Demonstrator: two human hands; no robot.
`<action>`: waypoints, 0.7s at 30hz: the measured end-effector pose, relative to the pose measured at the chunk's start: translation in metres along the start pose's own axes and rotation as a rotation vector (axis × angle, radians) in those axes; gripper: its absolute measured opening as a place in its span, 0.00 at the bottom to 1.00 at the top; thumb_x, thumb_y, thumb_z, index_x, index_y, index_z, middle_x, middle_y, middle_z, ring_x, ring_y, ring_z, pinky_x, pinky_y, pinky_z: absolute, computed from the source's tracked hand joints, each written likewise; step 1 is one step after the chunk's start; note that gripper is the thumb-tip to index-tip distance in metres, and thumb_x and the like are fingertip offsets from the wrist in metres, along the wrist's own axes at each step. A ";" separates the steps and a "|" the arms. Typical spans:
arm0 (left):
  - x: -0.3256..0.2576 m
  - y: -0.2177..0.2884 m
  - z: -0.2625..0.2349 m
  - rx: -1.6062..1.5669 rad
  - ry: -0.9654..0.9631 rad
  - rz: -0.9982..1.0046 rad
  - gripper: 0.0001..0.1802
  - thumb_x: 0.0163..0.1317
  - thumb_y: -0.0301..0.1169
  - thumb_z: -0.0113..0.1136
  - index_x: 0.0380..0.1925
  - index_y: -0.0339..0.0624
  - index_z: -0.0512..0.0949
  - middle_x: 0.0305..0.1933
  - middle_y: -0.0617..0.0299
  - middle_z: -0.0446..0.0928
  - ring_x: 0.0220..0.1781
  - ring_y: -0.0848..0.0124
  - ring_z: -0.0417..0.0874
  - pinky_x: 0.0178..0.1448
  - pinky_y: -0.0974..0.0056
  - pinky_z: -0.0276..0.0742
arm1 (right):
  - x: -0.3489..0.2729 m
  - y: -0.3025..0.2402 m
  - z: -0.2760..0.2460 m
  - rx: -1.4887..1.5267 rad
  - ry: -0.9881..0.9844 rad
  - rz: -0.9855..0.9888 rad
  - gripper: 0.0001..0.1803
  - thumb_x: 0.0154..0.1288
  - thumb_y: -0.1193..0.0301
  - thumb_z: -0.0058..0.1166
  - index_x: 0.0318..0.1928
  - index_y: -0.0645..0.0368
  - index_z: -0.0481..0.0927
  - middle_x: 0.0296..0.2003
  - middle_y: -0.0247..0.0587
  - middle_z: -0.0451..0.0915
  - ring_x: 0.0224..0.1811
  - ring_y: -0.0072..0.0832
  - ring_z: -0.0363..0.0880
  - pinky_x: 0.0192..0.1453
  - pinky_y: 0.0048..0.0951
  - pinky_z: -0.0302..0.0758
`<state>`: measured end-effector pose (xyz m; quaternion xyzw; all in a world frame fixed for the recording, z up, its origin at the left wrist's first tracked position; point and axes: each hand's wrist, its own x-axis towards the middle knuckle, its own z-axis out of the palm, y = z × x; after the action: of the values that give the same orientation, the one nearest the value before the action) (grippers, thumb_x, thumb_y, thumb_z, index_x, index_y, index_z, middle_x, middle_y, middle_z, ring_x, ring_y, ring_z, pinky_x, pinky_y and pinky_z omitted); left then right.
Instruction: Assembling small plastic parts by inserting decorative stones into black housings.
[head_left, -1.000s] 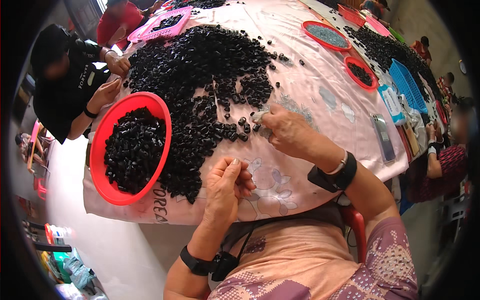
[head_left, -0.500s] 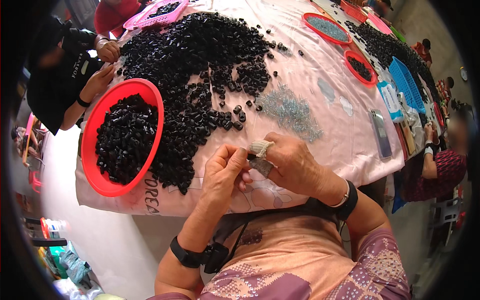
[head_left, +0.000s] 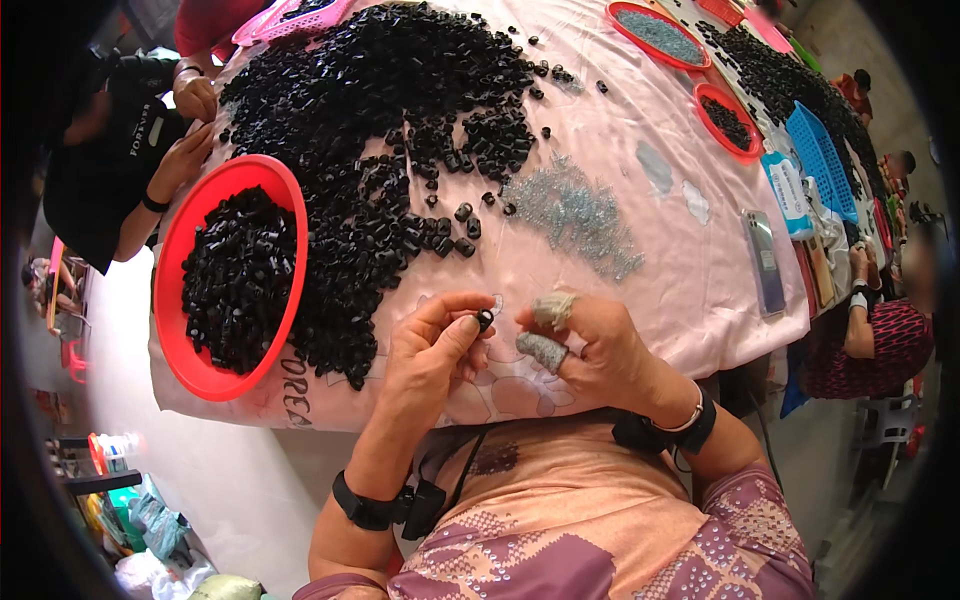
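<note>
Between the thumb and forefinger of my left hand (head_left: pixel 425 345) is a small black cylindrical cap (head_left: pixel 485 319), its round end facing up. My right hand (head_left: pixel 615 350) is just to the right, apart from the cap, with thumb and forefinger spread and nothing visible between them. Cloth finger covers (head_left: pixel 543 350) wrap its thumb and forefinger. Beyond my hands, a heap of similar black pieces (head_left: pixel 370 110) spreads over the pink cloth (head_left: pixel 660 345). A scatter of tiny clear-grey pieces (head_left: pixel 575 220), too small to make out, lies to its right.
A red bowl (head_left: pixel 172 290) full of black pieces stands at the left edge. Another person's hand (head_left: pixel 187 155) is beyond it. A phone (head_left: pixel 763 262), a wipes pack (head_left: pixel 787 195), a blue basket (head_left: pixel 822 165) and red trays (head_left: pixel 745 152) lie along the right.
My right hand has drawn back from my left, and its thumb and forefinger have spread. The black cap in my left fingers now shows its round end.
</note>
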<state>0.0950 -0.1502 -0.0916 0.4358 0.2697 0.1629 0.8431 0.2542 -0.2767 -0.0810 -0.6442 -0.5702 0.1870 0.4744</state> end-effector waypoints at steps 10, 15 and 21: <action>-0.002 0.001 -0.004 0.074 0.019 -0.022 0.08 0.68 0.28 0.53 0.44 0.38 0.77 0.34 0.64 0.78 0.26 0.82 0.76 0.25 0.81 0.67 | 0.022 0.000 -0.024 -0.375 -0.028 0.084 0.08 0.59 0.72 0.58 0.38 0.60 0.79 0.31 0.47 0.74 0.29 0.44 0.77 0.33 0.38 0.75; -0.001 0.003 -0.005 0.053 -0.006 -0.052 0.10 0.68 0.29 0.54 0.44 0.37 0.77 0.34 0.66 0.77 0.30 0.82 0.76 0.31 0.78 0.71 | 0.061 0.020 -0.019 -0.603 -0.056 0.074 0.10 0.57 0.75 0.55 0.41 0.57 0.80 0.32 0.47 0.73 0.32 0.45 0.76 0.36 0.42 0.74; -0.001 0.005 -0.006 0.057 -0.024 -0.050 0.10 0.68 0.30 0.54 0.44 0.36 0.76 0.31 0.67 0.76 0.29 0.82 0.75 0.31 0.78 0.71 | 0.079 0.029 -0.012 -0.723 -0.125 0.098 0.05 0.54 0.75 0.52 0.33 0.59 0.75 0.37 0.52 0.71 0.35 0.49 0.78 0.40 0.45 0.77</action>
<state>0.0902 -0.1440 -0.0898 0.4547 0.2750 0.1291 0.8372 0.3018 -0.2059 -0.0757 -0.7841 -0.5957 0.0351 0.1707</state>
